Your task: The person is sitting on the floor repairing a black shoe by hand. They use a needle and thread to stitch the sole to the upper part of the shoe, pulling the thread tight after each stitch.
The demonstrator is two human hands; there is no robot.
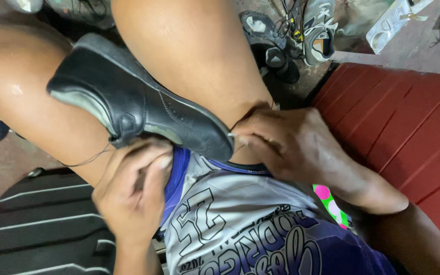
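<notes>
A black leather shoe (138, 97) lies on its side across my bare thighs, heel at the upper left and toe toward the centre. My left hand (133, 196) is curled against the shoe's lower edge near its middle and looks blurred. A thin dark thread (85, 160) loops out from that hand toward the left thigh. My right hand (294, 145) pinches the toe end of the shoe, fingertips closed at the sole's rim. A tiny pale point shows at those fingertips, too small to identify.
A red slatted bench (408, 127) fills the right side. Worn sneakers (319, 35) and a black shoe piece (281, 63) lie on the floor above it. A clear plastic container (390, 23) sits at the top right. A black striped surface (42, 219) is at the lower left.
</notes>
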